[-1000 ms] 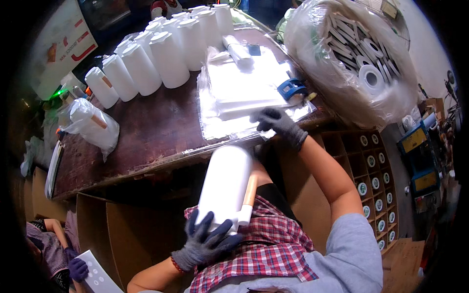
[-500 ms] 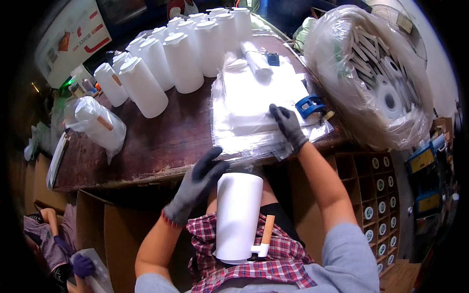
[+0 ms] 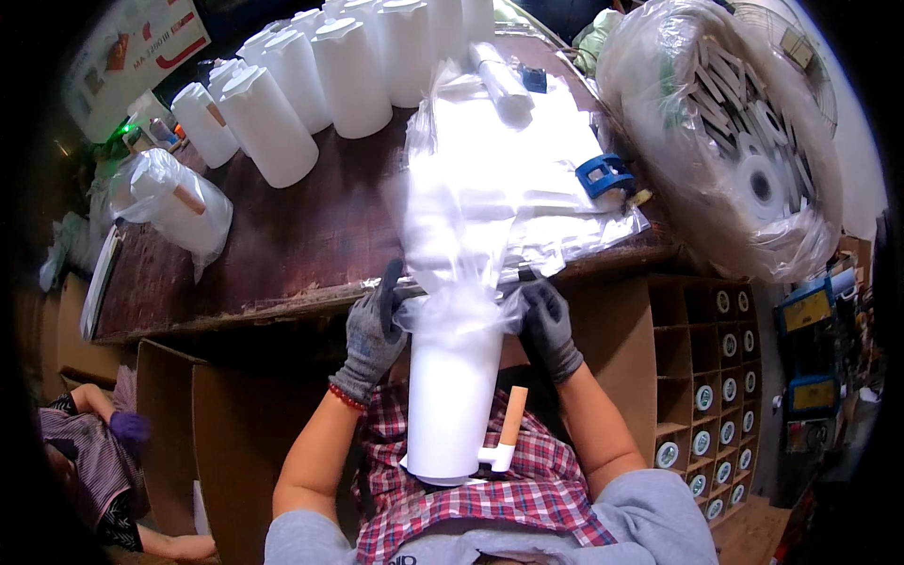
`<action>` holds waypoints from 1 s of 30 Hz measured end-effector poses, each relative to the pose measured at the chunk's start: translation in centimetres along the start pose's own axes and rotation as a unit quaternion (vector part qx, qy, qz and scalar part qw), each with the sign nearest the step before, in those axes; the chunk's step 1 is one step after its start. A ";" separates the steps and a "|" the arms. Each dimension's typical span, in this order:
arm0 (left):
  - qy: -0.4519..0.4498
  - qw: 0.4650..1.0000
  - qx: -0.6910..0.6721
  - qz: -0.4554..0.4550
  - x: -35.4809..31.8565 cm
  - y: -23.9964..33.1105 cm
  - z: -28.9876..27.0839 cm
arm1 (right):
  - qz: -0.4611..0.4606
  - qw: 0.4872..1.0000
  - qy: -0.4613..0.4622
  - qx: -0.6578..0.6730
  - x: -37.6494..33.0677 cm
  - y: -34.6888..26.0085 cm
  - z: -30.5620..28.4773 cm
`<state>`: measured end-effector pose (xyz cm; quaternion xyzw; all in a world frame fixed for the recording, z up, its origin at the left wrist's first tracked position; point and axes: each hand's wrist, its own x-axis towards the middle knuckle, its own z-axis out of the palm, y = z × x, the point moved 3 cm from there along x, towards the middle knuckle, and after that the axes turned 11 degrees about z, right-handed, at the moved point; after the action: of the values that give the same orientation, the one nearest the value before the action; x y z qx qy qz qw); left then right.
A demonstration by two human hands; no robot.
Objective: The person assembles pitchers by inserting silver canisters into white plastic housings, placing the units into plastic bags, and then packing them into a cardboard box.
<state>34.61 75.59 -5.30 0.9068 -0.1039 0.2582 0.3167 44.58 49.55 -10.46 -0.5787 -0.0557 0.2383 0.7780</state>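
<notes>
A white jug (image 3: 454,405) with a tan-and-white handle lies across my lap on the plaid apron, its far end toward the table. A clear plastic bag (image 3: 461,303) is drawn over that far end, and its upper part trails blurred toward the table. My left hand (image 3: 375,330), in a grey glove, pinches the bag's edge at the left, thumb side up. At the right, my gloved right hand (image 3: 550,330) grips the opposite edge. Beyond them a stack of clear bags (image 3: 556,179) lies on the table (image 3: 311,240).
Several white jugs (image 3: 348,80) stand at the back left; one bagged jug (image 3: 179,202) is nearer. A blue tape dispenser (image 3: 605,175) sits beside the bags. A large plastic sack (image 3: 650,141) of white parts is at right, above a divided carton (image 3: 673,395). Another person (image 3: 89,461) works at lower left.
My right hand has come from the bag stack toward me, bringing a bag onto the jug's far end. My left hand has taken the bag's other edge. The view has shifted slightly.
</notes>
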 end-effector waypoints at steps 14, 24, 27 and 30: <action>-0.316 0.941 -0.071 -0.098 -15.4 9.0 -6.2 | -0.036 0.778 -0.270 -0.566 -17.6 -5.1 1.0; -0.220 0.942 -0.253 -0.026 -9.0 13.2 -12.8 | -0.239 0.574 -0.245 -0.743 -14.3 -1.1 3.7; -0.054 0.981 -0.092 0.163 -6.2 15.7 -15.1 | -0.258 0.680 -0.263 -0.634 -14.3 -3.3 7.3; 0.012 0.974 -0.010 0.227 -2.6 17.6 -17.7 | -0.123 0.842 -0.221 -0.476 -13.9 -6.6 11.1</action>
<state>19.10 73.08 14.26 0.8529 -0.3058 0.3333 0.2605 30.39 51.77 1.91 -0.7985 -0.4032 0.2064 0.3965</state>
